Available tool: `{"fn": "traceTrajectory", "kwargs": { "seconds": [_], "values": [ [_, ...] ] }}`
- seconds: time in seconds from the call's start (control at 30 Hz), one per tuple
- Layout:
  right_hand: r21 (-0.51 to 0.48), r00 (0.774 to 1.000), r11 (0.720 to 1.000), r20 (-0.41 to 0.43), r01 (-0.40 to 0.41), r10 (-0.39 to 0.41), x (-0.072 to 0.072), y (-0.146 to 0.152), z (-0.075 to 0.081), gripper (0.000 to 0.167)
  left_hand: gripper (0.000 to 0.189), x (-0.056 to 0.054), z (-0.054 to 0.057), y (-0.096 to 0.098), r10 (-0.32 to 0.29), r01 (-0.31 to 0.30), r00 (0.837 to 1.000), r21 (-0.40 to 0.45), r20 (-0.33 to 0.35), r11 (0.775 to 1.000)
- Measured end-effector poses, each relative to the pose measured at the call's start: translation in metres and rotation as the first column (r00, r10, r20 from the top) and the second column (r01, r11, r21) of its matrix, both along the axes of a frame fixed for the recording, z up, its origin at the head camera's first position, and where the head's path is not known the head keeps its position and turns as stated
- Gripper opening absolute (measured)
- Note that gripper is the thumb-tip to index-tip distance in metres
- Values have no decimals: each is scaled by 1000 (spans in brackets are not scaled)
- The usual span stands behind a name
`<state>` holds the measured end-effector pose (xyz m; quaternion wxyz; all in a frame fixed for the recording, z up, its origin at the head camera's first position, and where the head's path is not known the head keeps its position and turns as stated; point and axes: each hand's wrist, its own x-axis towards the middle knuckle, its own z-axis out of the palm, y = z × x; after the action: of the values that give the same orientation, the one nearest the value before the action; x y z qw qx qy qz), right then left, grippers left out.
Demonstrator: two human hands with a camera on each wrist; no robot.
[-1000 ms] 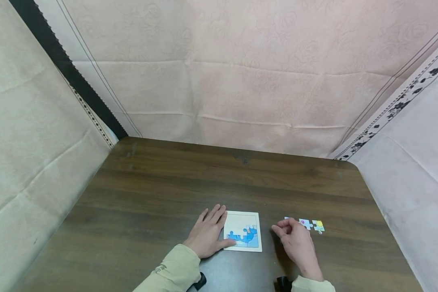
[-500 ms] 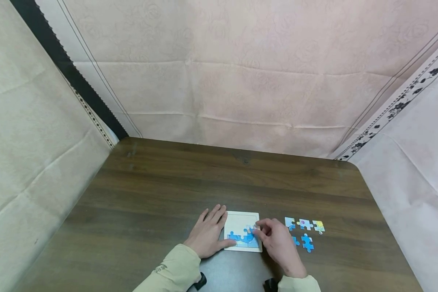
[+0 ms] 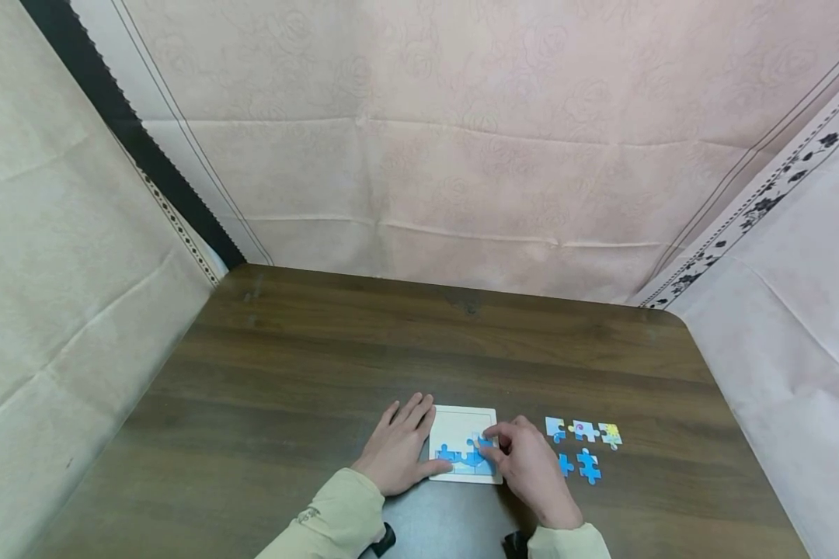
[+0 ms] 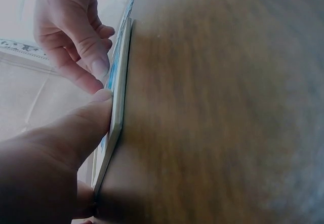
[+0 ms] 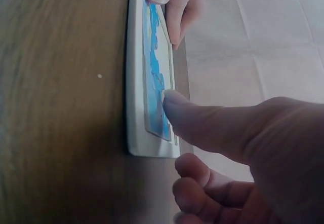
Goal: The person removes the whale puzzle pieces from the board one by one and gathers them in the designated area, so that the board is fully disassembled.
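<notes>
A square white puzzle tray [image 3: 459, 414], partly filled with blue puzzle pieces [image 3: 464, 458], lies flat on the table. My left hand [image 3: 403, 449] rests along its left side, the thumb on the lower rim and the other fingers stretched out. Over the tray's right part, my right hand [image 3: 529, 468] pinches a puzzle piece between thumb and index finger; the fingers largely hide that piece. In the right wrist view the right thumb [image 5: 190, 113] touches the blue picture, and the other fingers curl beside the tray. The left wrist view shows the left thumb [image 4: 86, 122] pressing the tray's edge.
Several loose puzzle pieces lie right of the tray: a white-and-blue one [image 3: 555, 428], a pale one [image 3: 584, 430], a yellow one [image 3: 610, 434] and blue ones [image 3: 590, 466]. The brown wooden table [image 3: 308, 349] is surrounded by hanging pale cloths [image 3: 461, 155].
My right hand has moved left from above the loose pieces to the tray, then shifted slightly further left over it. This uncovered the loose pieces. The left hand stayed where it was.
</notes>
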<state>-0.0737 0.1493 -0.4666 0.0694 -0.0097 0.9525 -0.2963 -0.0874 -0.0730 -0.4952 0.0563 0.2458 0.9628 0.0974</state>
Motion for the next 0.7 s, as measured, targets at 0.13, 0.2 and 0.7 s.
{"fn": "traceTrajectory", "kwargs": {
  "seconds": [0.13, 0.2, 0.7],
  "values": [
    [8, 1000, 1000, 1, -11, 11, 1, 1, 0, 17, 91, 0, 0, 0, 0, 0, 1000, -2, 3, 1000],
    [11, 1000, 1000, -2, -14, 14, 0, 1, 0, 20, 91, 0, 0, -1, 0, 0, 1000, -1, 2, 1000],
    [51, 999, 998, -23, -33, 35, -2, 0, -3, 21, 91, 0, -1, -1, 1, -1, 1000, 10, 8, 1000]
  ]
}}
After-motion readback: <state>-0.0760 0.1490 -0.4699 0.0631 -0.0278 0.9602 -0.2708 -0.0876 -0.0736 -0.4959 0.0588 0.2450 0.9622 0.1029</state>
